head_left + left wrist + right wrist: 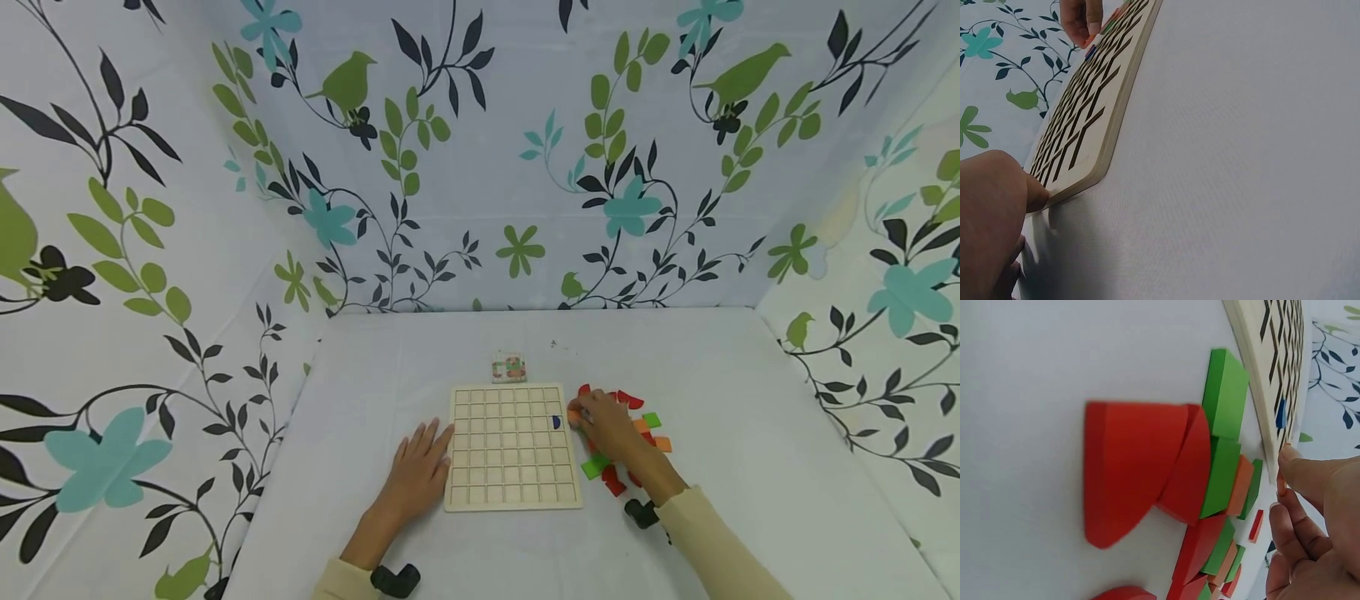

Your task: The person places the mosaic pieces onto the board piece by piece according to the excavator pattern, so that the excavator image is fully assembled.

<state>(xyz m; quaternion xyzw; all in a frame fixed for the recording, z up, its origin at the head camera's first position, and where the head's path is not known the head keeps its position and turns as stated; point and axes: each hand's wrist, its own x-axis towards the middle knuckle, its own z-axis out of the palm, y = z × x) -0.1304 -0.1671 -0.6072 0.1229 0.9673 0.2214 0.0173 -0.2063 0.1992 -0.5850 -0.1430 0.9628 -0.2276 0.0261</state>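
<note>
A square wooden grid board lies flat on the white table. One small blue piece sits on its right side, in the upper part. My left hand rests on the table with fingers extended, touching the board's left edge. Beside the right edge, my right hand pinches a small orange piece between thumb and fingers. Around and beneath that hand lie loose coloured pieces, among them a red curved piece, a green square piece and an orange piece. The hand hides part of this pile.
Just beyond the board's far edge lies a small patterned card or box. A white cloth covers the table. Patterned fabric with birds and leaves hangs behind and at both sides. Dark camera straps circle the wrists.
</note>
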